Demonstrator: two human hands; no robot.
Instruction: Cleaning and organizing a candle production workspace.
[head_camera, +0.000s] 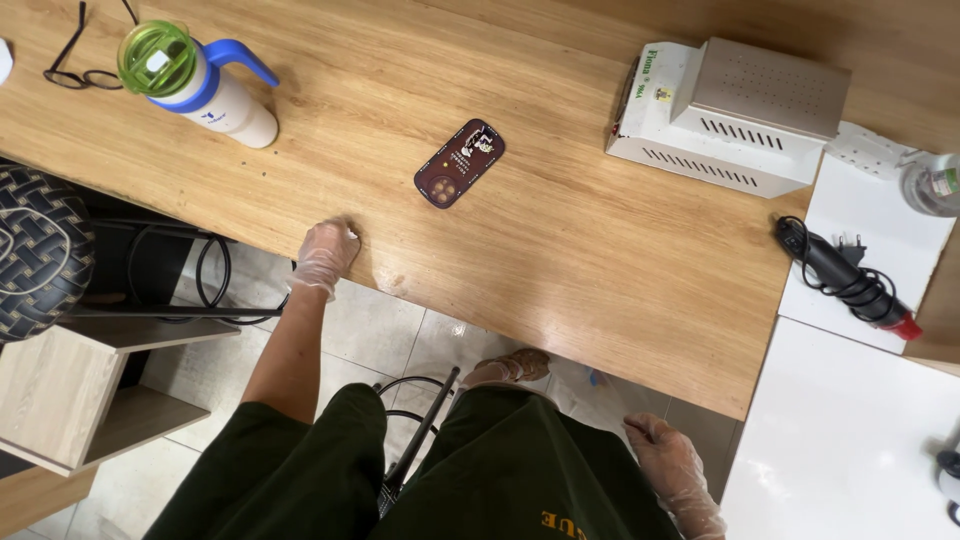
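Both hands gloved in thin clear disposables, neither holding anything. L hand (325, 255) is curled loose with knuckles resting on the near edge of the wooden table (600, 260), fingers folded under, nothing in them. R hand (668, 462) hangs down by my thigh, below the tabletop, fingers slack and half open, also nothing in it. Nearest thing to the L hand is the phone (460, 162), dark maroon case, lying camera side up and diagonal on the wood, near but not touching. By my read nothing's been picked up yet: phone sits alone, untouched, and the tools are off to the side, so all the handling is still ahead. Far right: white and beige metal box unit (730, 115) w/ vent slots, then a black heat gun (845, 280) w/ red tip and coiled cord on a white side counter (850, 430), and a clear bottle (932, 185) at the edge of view. Far left: green-lidded drink bottle (195, 82) w/ blue handle, lying tilted, and glasses (75, 60) behind it. Tabletop is light oak-look, clean, a bit shiny near me. Under it: pale tile floor, black stool frame, woven dark seat (40, 250) and a small wood shelf on the left.
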